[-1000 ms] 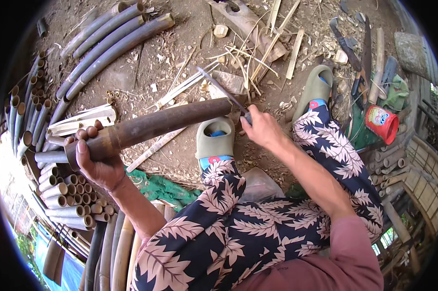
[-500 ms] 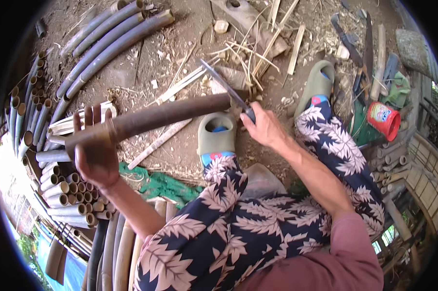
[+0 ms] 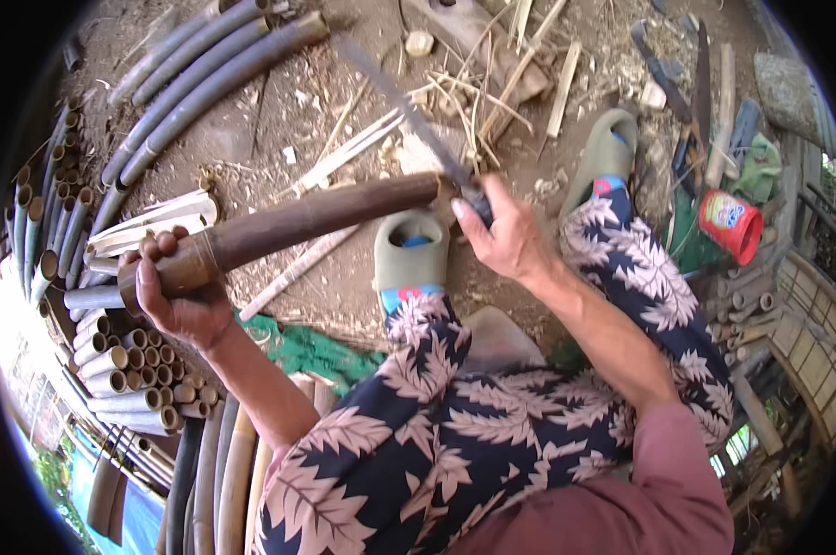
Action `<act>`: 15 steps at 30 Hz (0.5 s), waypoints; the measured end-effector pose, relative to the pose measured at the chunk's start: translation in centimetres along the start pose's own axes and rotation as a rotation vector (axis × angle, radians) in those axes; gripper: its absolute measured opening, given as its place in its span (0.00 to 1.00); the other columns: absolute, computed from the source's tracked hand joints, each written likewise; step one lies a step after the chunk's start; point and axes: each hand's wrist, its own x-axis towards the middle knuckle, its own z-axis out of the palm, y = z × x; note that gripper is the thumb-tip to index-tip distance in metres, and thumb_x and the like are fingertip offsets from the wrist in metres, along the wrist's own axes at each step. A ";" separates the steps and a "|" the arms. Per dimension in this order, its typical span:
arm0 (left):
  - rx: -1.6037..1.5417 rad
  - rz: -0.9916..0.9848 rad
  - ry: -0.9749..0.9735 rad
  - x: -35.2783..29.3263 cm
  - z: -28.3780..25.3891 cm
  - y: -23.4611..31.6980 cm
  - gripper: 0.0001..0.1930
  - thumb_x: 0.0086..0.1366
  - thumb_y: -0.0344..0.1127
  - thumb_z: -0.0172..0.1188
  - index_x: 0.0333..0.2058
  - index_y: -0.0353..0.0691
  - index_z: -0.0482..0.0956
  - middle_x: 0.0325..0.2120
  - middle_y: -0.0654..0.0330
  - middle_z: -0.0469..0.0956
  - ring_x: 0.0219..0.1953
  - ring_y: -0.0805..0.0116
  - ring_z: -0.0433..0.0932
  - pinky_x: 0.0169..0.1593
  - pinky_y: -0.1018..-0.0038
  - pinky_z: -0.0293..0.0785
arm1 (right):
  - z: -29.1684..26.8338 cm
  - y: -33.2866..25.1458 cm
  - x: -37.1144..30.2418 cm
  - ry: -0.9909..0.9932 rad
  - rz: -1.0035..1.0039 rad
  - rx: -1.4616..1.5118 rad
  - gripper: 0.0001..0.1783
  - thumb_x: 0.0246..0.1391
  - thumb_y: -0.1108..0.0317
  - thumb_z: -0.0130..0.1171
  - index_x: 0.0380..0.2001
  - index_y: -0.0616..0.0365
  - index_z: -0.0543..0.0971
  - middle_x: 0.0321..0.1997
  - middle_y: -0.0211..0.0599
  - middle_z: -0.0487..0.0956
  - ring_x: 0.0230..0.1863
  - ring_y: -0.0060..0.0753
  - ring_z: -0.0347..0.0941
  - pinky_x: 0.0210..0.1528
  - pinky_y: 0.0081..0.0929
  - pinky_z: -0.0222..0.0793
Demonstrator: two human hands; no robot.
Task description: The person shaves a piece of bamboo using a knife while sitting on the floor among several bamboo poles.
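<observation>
My left hand (image 3: 182,291) grips the near end of a brown bamboo pole (image 3: 297,222), which slants up to the right toward the ground between my feet. My right hand (image 3: 506,240) holds the handle of a long knife (image 3: 408,111). Its blade is raised and points up to the left, above the pole's far end. My feet wear green slippers, the left slipper (image 3: 408,259) just under the pole's far end and the right slipper (image 3: 603,157) farther right.
Long dark bamboo poles (image 3: 205,74) lie at the upper left. Cut bamboo tubes (image 3: 131,370) are stacked at the left. Split strips and chips (image 3: 473,83) litter the dirt ahead. A red can (image 3: 732,222) and tools (image 3: 695,83) sit at the right. Green cloth (image 3: 316,351) lies below the pole.
My right hand has lifted the knife, so the blade now stands higher above the pole's far end. My left hand has kept its grip and the pole has shifted a little.
</observation>
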 end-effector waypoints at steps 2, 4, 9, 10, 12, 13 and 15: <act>-0.016 0.001 -0.094 0.4 -0.7 0.9 0.14 0.58 0.33 0.58 0.44 0.42 0.70 0.33 0.61 0.75 0.41 0.64 0.77 0.64 0.55 0.63 | 0.7 -1.3 0.3 0.323 -0.324 0.180 0.21 0.61 0.56 0.53 0.40 0.67 0.70 0.23 0.42 0.77 0.20 0.40 0.76 0.22 0.35 0.72; -0.031 -0.027 -0.192 0.4 -0.8 0.6 0.17 0.58 0.34 0.58 0.45 0.42 0.69 0.34 0.60 0.74 0.42 0.63 0.76 0.67 0.54 0.57 | 1.2 1.6 -0.5 0.209 -0.265 0.039 0.20 0.60 0.56 0.54 0.40 0.65 0.70 0.23 0.46 0.78 0.20 0.47 0.77 0.23 0.39 0.73; -0.088 -0.032 -0.371 1.5 -1.0 1.0 0.21 0.55 0.33 0.61 0.47 0.41 0.65 0.36 0.59 0.72 0.45 0.61 0.74 0.70 0.52 0.49 | 0.0 2.2 0.7 -0.075 0.029 -0.054 0.17 0.60 0.57 0.55 0.40 0.61 0.69 0.19 0.49 0.76 0.22 0.54 0.76 0.24 0.41 0.70; -0.095 -0.068 -0.388 1.3 -1.9 0.9 0.23 0.55 0.32 0.61 0.48 0.41 0.64 0.37 0.59 0.71 0.46 0.60 0.73 0.70 0.51 0.48 | 0.3 0.7 -0.1 -0.018 0.004 -0.012 0.17 0.60 0.57 0.55 0.40 0.61 0.69 0.18 0.47 0.75 0.21 0.51 0.77 0.23 0.38 0.69; -0.086 -0.074 -0.377 1.4 -1.8 1.3 0.23 0.55 0.31 0.62 0.49 0.42 0.63 0.37 0.58 0.71 0.46 0.59 0.73 0.71 0.52 0.46 | 0.1 -0.9 0.1 0.147 -0.157 0.084 0.17 0.61 0.57 0.54 0.40 0.63 0.70 0.19 0.48 0.76 0.21 0.48 0.77 0.23 0.39 0.71; -0.082 -0.077 -0.381 1.4 -1.5 1.3 0.23 0.55 0.32 0.61 0.49 0.42 0.63 0.37 0.58 0.71 0.47 0.59 0.73 0.71 0.52 0.45 | 0.4 -0.2 -0.1 0.200 -0.230 0.070 0.18 0.61 0.58 0.54 0.40 0.64 0.69 0.20 0.49 0.77 0.21 0.45 0.78 0.22 0.39 0.72; -0.079 -0.078 -0.402 1.4 -0.7 1.1 0.23 0.55 0.32 0.61 0.48 0.41 0.64 0.38 0.57 0.72 0.48 0.58 0.73 0.71 0.52 0.47 | 1.6 3.6 -0.6 -0.005 -0.096 -0.124 0.17 0.61 0.58 0.52 0.38 0.65 0.70 0.21 0.50 0.78 0.22 0.45 0.79 0.22 0.40 0.74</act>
